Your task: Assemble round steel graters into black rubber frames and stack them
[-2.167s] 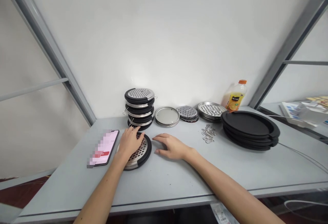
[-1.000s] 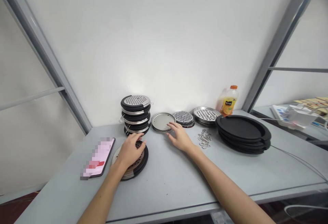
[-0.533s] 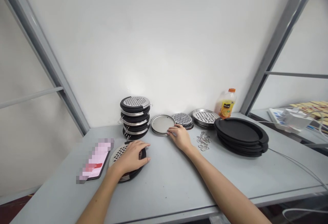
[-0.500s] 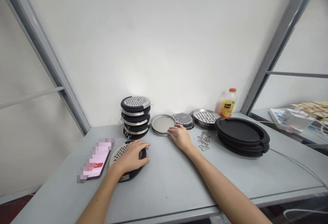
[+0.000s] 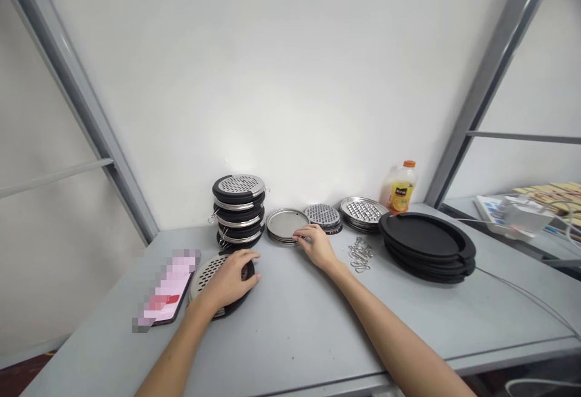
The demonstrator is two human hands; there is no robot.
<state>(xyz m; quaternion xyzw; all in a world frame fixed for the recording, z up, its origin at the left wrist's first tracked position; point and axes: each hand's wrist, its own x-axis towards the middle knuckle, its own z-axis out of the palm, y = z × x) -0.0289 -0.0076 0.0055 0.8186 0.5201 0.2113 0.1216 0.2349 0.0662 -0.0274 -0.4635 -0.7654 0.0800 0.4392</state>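
Note:
My left hand [image 5: 228, 280] rests over a round grater disc [image 5: 207, 272] with a black rim, on the near left of the table. Its fingers and thumb are spread apart, and part of the disc is hidden beneath it. With its fingertips pinched at the front rim of a shallow round metal plate [image 5: 287, 223], my right hand [image 5: 318, 247] reaches to the back of the table. That plate tops a low stack. Directly behind my left hand stands a tall stack of black-and-silver round graters [image 5: 239, 203] with wire loops at the sides.
Grater discs [image 5: 322, 214] and coarser grater plates [image 5: 363, 209] lie along the wall. Small wire hooks [image 5: 361, 255] are in front of them. Black round trays [image 5: 424, 233] and an orange drink bottle [image 5: 402, 188] stand right; a phone [image 5: 170, 291] lies left.
The view has shifted slightly, so the table sits a little lower. My left hand stays over the grater disc, and my right hand remains at the metal plate's front rim.

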